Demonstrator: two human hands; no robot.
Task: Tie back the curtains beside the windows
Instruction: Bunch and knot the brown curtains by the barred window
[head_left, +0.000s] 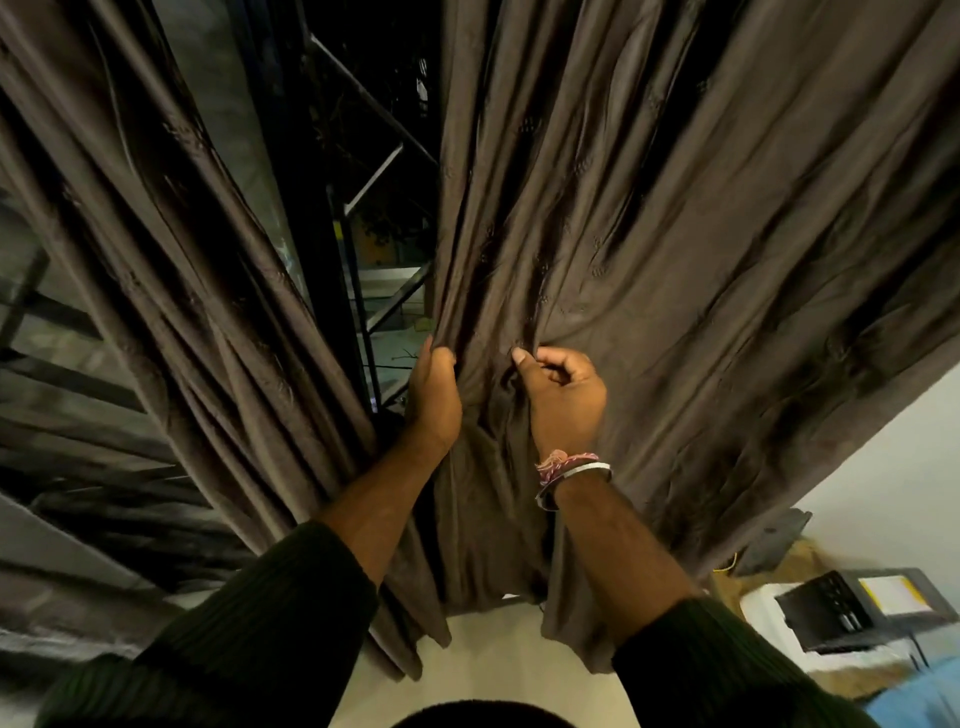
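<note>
- The right curtain (675, 234) hangs from the top edge of the view down to the floor (488, 654); its upper end is cut off.
- The left hand (434, 395) grips the inner edge of the right curtain. Its fingers (441, 358) curl round a gathered fold; their tips are hidden behind the cloth.
- The right hand (563, 400) pinches a fold of the same curtain just beside the left hand, thumb pressed against curled fingers (556, 364).
- A bracelet (571, 465) sits on the right wrist.
- The left curtain (171, 291) hangs bunched, apart from both hands.
- Between the curtains the window (374, 208) shows dark; the shapes behind the glass are hard to make out.
- At the lower right edge, a dark device (841, 608) is partly cut off.
</note>
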